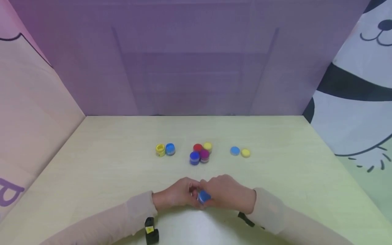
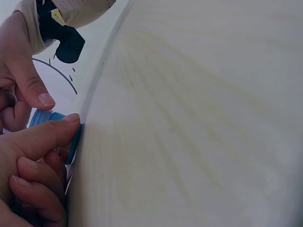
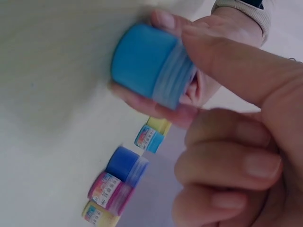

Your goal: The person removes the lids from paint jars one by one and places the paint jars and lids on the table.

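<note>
Near the front of the table, both hands meet at a small blue paint jar [image 1: 204, 197]. My left hand [image 1: 180, 193] holds it from the left with thumb and fingers. From the other side, my right hand [image 1: 229, 193] pinches its end, the other fingers curled. The right wrist view shows the jar [image 3: 142, 61] tipped on its side, blue body outward, a clear ribbed band facing the right hand. Whether a lid is on that end is hidden. Only part of the jar [image 2: 75, 144] shows between the fingers in the left wrist view.
Beyond the hands stand a red-topped jar [image 1: 197, 147], a yellow one [image 1: 207, 146], a dark blue one [image 1: 194, 158] and a purple one [image 1: 204, 156]. Leftward are an open yellow jar [image 1: 160, 150] and a blue jar [image 1: 170, 149]. Blue [image 1: 235, 150] and yellow lids [image 1: 245, 152] lie right.
</note>
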Demonstrator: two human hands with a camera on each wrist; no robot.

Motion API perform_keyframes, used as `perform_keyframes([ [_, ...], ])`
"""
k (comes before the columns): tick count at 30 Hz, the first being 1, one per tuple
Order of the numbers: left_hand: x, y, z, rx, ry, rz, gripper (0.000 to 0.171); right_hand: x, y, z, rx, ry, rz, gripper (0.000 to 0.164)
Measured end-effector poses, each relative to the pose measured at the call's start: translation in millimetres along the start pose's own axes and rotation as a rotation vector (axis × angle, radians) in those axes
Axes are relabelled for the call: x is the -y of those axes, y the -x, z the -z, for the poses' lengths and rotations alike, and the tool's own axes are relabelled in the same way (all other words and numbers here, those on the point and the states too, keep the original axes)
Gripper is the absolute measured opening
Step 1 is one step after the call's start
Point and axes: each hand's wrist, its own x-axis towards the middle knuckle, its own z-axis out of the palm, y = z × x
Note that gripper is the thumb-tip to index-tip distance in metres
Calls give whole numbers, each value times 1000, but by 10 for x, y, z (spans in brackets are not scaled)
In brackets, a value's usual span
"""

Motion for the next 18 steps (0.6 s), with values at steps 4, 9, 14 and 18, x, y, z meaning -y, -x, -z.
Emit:
perform_keyframes([
  [4,12,4,-11,-8,3,-2,36,-10,15,5,2,48,37,33],
  [9,10,15,-28,-19,10,-6,37,-12,49,31,-9,85,64,27],
  [14,-4,27,-22,-19,7,-3,33,-20,72,46,-20,63,85,19],
  [18,-12,26,-7,-9,-2,5,34,-23,91,45,-33,0,91,24],
])
